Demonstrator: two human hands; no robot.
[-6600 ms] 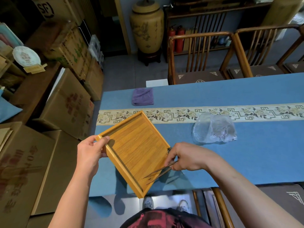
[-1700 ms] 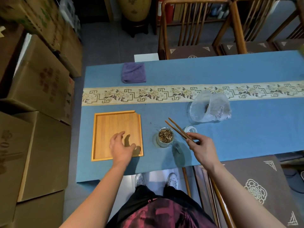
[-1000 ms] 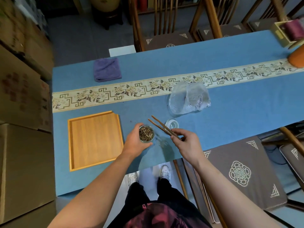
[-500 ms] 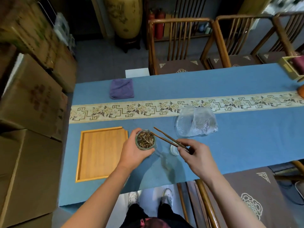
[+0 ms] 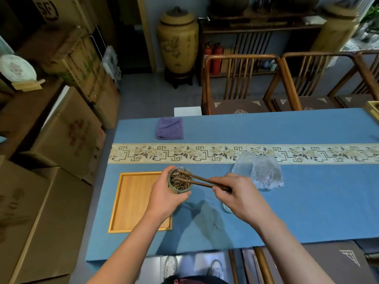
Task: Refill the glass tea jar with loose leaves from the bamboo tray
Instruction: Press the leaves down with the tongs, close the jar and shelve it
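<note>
Currently left hand (image 5: 164, 198) grips glass tea jar (image 5: 180, 180) (leaves inside), raised beside bamboo tray (image 5: 133, 200) on blue surface (image 5: 307, 201); right hand (image 5: 242, 198) pinches wooden tweezers (image 5: 202, 180), tips in jar mouth.

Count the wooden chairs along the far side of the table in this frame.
3. One chair stands behind the table's middle, a second chair to its right, and a third chair is cut off by the right frame edge; more may lie beyond.

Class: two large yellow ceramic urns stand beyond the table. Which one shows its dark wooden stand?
The urn left of the chairs, by the doorway; the right urn is cut off behind chairs.
</note>
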